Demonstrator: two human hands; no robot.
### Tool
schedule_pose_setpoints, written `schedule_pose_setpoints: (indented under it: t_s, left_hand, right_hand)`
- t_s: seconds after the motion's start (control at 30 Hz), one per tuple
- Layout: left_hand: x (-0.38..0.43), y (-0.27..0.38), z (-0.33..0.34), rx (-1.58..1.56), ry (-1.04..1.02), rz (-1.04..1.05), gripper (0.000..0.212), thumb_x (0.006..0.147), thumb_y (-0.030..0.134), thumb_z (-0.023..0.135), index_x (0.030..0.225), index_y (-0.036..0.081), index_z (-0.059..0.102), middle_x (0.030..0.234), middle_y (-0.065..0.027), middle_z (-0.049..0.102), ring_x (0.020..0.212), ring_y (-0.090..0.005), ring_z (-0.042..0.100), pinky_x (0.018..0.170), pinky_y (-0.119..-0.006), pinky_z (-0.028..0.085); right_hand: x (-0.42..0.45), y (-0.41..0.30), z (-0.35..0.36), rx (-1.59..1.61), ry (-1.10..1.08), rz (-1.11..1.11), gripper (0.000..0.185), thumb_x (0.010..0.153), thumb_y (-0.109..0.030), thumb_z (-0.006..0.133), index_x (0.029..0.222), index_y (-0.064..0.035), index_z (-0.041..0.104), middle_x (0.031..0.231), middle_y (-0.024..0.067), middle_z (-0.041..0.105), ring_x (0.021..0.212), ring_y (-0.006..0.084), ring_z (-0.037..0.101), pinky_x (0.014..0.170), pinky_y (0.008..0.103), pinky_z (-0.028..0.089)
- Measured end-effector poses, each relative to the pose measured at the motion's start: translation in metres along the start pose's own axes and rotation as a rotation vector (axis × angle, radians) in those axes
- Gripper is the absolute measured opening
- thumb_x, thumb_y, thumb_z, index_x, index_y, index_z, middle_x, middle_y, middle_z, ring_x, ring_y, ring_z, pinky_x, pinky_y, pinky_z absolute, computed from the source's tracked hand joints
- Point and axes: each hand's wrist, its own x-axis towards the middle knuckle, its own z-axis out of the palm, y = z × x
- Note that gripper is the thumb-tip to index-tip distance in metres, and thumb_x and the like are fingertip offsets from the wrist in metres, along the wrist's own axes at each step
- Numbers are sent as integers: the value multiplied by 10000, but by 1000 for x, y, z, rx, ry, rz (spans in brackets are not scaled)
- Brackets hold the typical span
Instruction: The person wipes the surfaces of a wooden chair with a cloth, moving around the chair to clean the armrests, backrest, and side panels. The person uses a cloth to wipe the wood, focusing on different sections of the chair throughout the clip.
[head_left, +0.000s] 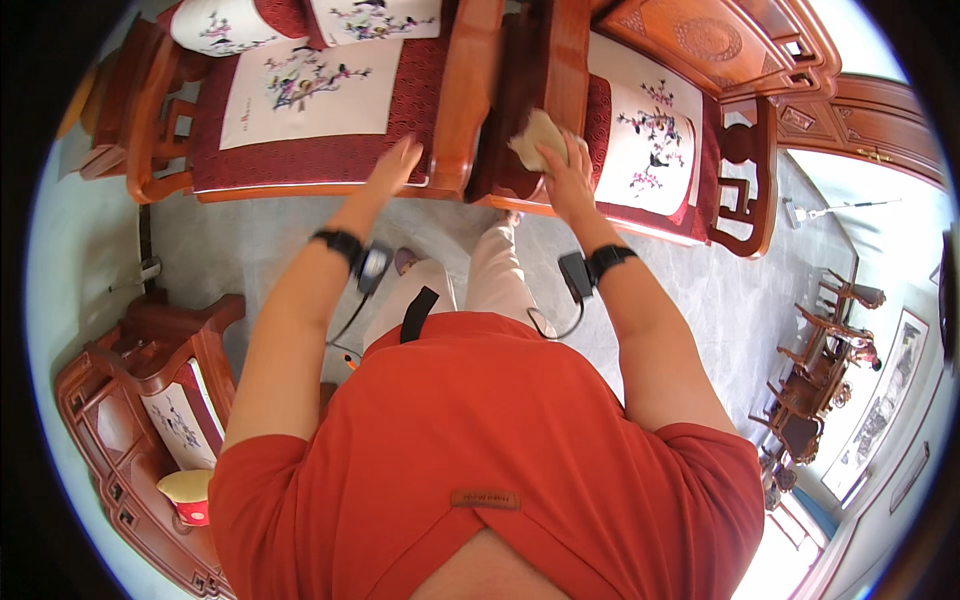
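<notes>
My right hand (571, 174) grips a crumpled beige cloth (537, 142). It is over the dark wooden panel (517, 90) between two wooden armrest-like parts, beside a patterned cushion (652, 150) on the right seat. To the left, my left hand (396, 166) is extended and slightly blurred, with nothing in it. It hovers by the front edge of a dark red seat cushion (300, 165) with a white panel of embroidered-looking birds and blossoms. Whether the left hand touches the cushion cannot be told. A reddish wooden armrest (459, 97) lies between my hands.
Another carved wooden seat (127, 375) with a red and yellow cushion (189, 495) stands behind me on the left. A mop (806, 214) lies or leans at the right wall. Several wooden chairs (814, 375) stand far right. Grey tiled floor (262, 232) is around my feet.
</notes>
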Motion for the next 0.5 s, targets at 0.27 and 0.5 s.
schedule_pose_setpoints:
  t_s: [0.27,0.5]
  left_hand:
    - [-325,-161,-51,-639,127,-991,478,940,471,485,1326,190,476,1211,-1,613,1040,-176,585,862,-403,474]
    - [-430,-175,-52,-623,380,-1249,453,947,433,485,1307,158,479,1216,-15,609,1004,-189,589,881,-406,472]
  right_hand:
    - [-32,-78,-1,306,46,-226,528,703,7,646,1189,-199,634,1357,103,466,1250,368,407,1058,465,350]
    - [67,-127,54,17,-141,-180,584,850,-255,618,1400,-234,424,1488,259,255,1364,427,266,1112,532,247]
